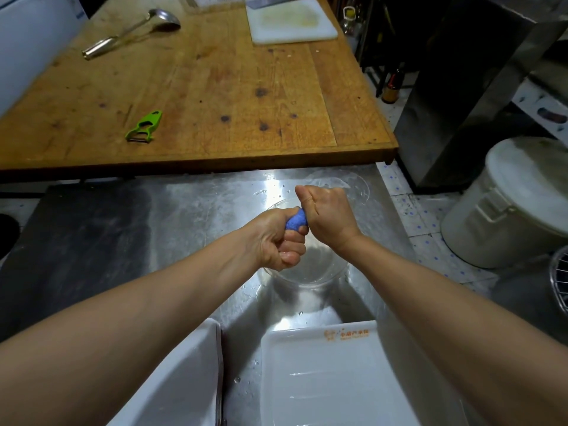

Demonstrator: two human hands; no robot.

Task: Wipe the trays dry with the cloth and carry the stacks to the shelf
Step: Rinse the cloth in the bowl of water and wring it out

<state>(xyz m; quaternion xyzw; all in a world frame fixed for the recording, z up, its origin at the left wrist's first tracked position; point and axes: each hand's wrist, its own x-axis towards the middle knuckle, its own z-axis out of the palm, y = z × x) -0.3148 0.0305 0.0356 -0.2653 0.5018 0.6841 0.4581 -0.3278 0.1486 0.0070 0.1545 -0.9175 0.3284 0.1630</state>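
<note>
Both fists are closed on a blue cloth [296, 220] bunched between them above a clear bowl [307, 272] on the steel counter [184, 216]: the left hand [278, 241] grips its near end, the right hand [327, 210] its far end, and only a short blue section shows between the two. A wet white tray [332, 379] lies on the counter below the right forearm. A white stack [190, 379], apparently more trays, sits under the left forearm.
</note>
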